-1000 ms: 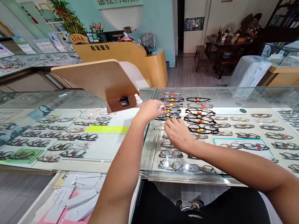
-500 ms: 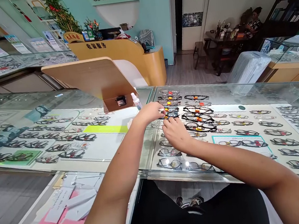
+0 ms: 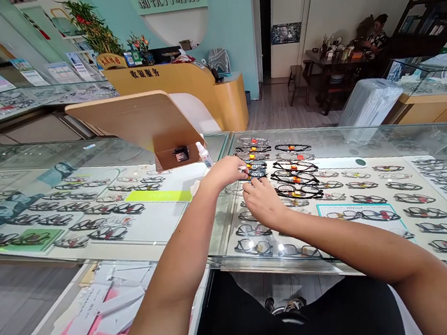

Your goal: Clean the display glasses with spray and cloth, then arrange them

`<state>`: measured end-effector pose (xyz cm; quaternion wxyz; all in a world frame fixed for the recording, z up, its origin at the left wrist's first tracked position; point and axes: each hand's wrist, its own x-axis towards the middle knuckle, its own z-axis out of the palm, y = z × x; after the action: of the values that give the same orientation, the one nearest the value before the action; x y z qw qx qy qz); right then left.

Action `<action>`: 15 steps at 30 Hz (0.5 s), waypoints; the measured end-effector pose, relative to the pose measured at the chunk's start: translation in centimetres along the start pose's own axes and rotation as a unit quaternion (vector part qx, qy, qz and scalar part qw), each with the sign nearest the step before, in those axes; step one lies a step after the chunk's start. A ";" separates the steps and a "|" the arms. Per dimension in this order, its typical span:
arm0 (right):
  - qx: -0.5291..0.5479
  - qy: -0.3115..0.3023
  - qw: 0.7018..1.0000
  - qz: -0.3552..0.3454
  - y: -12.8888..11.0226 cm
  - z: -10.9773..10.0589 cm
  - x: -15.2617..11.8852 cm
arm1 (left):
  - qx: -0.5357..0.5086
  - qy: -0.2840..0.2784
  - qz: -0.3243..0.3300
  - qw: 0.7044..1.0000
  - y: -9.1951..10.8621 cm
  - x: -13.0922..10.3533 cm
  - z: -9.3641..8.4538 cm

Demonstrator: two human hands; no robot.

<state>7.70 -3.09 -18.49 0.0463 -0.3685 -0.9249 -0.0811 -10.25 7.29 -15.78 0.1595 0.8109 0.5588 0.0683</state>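
I see the left hand (image 3: 227, 171) with its grip pinching a small white piece (image 3: 242, 169), just beside the dark glasses (image 3: 258, 174). These glasses lie on the glass table (image 3: 219, 242), in the left column of spectacles (image 3: 253, 149). The right hand (image 3: 263, 199) has curled fingers near them; its grip I cannot tell. A spray bottle (image 3: 204, 155) is beyond the left hand.

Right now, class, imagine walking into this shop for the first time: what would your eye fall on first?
Probably the two bare hands, left and right, meeting mid-picture at two columns of glasses with orange tags on the glass counter. Next, the large tilted wooden board left of them, and behind it the curved yellow desk against a turquoise wall.
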 end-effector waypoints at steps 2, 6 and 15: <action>0.002 0.001 1.000 -0.002 0.1 0.1 0.0 | -0.001 0.000 0.000 1.000 0.1 -0.1 0.0; 0.003 0.011 1.000 0.001 0.1 0.3 0.1 | -0.001 0.002 0.001 1.000 0.3 -0.1 0.0; 0.006 0.077 0.997 -0.013 -0.2 0.8 -0.2 | 0.000 -0.002 0.008 1.000 0.9 -0.4 -0.4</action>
<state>7.67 -3.23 -19.36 0.1186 -0.3486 -0.9238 -0.1044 -9.70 6.71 -15.04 0.1599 0.8157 0.5517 0.0681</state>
